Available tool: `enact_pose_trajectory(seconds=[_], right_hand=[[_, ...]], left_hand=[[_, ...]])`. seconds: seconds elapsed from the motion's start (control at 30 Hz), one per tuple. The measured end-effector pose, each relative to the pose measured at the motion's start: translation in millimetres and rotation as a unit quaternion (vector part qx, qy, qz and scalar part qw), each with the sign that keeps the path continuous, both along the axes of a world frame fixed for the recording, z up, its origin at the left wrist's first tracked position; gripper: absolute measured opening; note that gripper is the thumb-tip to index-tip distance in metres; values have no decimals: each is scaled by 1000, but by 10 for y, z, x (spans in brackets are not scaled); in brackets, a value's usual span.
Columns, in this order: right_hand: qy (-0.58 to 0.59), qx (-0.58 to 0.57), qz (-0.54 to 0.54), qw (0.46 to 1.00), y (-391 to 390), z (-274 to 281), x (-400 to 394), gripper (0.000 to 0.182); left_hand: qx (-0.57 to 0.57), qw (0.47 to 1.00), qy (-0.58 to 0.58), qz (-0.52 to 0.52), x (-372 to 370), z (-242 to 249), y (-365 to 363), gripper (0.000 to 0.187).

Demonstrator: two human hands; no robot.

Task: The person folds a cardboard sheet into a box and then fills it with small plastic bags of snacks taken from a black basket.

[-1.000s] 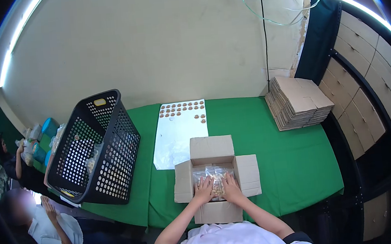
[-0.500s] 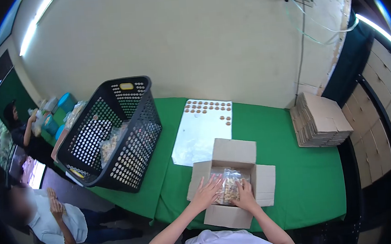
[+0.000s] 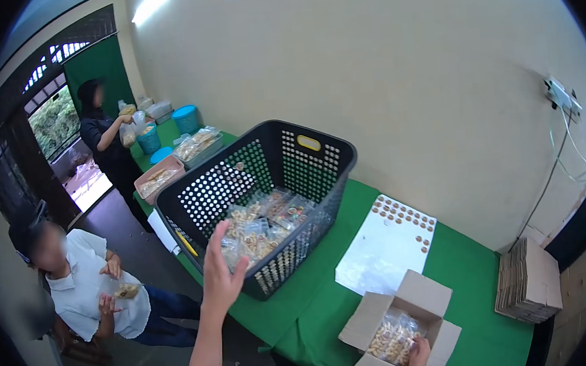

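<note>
My left hand (image 3: 222, 274) is raised at the near side of the black perforated basket (image 3: 308, 245), its fingers apart and holding nothing. Inside that basket lie several clear snack packets (image 3: 258, 227). An open cardboard box (image 3: 361, 323) with its flaps spread stands on the green cloth at the lower right. Packets of pale snacks (image 3: 395, 339) fill part of it. My right hand (image 3: 419, 355) rests at the box's right inner side against the packets; whether its fingers grip one is hidden.
Behind the box lies a white sheet of round stickers (image 3: 380, 245). Flat folded cartons (image 3: 526, 281) are stacked at the right. Tubs of packets (image 3: 197, 148) stand beyond the basket. One person (image 3: 94, 281) is at the left; another (image 3: 107, 142) stands farther back.
The view has turned left. My left hand has left the packets in the box and moved to the basket. My right hand has stayed at the box.
</note>
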State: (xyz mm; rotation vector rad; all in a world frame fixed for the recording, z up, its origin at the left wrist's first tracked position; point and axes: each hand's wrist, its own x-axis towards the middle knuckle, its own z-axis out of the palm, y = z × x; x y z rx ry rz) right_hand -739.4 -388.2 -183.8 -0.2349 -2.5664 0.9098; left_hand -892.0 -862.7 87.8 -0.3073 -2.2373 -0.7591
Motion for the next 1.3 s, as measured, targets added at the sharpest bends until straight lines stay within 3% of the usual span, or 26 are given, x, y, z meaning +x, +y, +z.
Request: enact_pose_trajectory(seconds=[0.1, 0.13, 0.2, 0.33, 0.43, 0.57, 0.67, 0.73, 0.8, 0.87, 0.93, 1.0, 1.07, 1.23, 1.27, 1.3], right_hand=[[-14, -157, -80, 984, -93, -7, -230, 25], [54, -139, -39, 988, -102, -80, -392, 25], [39, -158, -26, 986, -303, 129, -687, 27], [32, -276, 7, 961, -1018, 938, -1447, 29], [73, -252, 92, 961, -1554, 1509, -1937, 26], [143, -239, 218, 935, -2509, 2406, -2491, 21], [122, -219, 362, 898, -3321, 2927, -2812, 26], [208, -42, 431, 877, -3840, 3059, -3113, 29], [99, -109, 457, 877, -4350, 2945, -3397, 24], [114, 11, 501, 858, -4705, 2521, -3869, 31], [2, 128, 514, 848, -4926, 2050, -4218, 52], [-169, 273, 472, 821, -5079, 1775, -4387, 59], [-282, 269, 477, 787, -5163, 1381, -4568, 62], [-359, 345, 469, 729, -5045, 596, -4348, 69], [-341, 377, 446, 737, -4987, 741, -4117, 55], [-363, 384, 454, 717, -4908, 645, -4061, 54]], left_hand=[[28, 998, -26, 43, -175, 92, -340, 43], [16, 998, -38, 44, -215, 59, -468, 38], [25, 997, -52, 52, -276, 24, -611, 21], [49, 993, -111, -10, -432, -48, -853, 19], [131, 978, -160, -37, -514, -183, -946, 22], [114, 976, -186, -27, -441, -124, -954, 22], [93, 984, -144, -46, -481, -149, -992, 21], [89, 985, -134, -61, -489, -144, -1016, 20], [69, 987, -120, -82, -515, -192, -1066, 19], [63, 985, -131, -96, -523, -195, -1099, 19], [64, 984, -134, -98, -520, -218, -1105, 19], [67, 982, -146, -96, -514, -191, -1114, 17], [75, 982, -139, -108, -526, -209, -1127, 17], [98, 983, -125, -97, -543, -202, -1119, 17], [94, 983, -125, -98, -555, -225, -1118, 17], [95, 982, -126, -100, -555, -227, -1113, 17]])
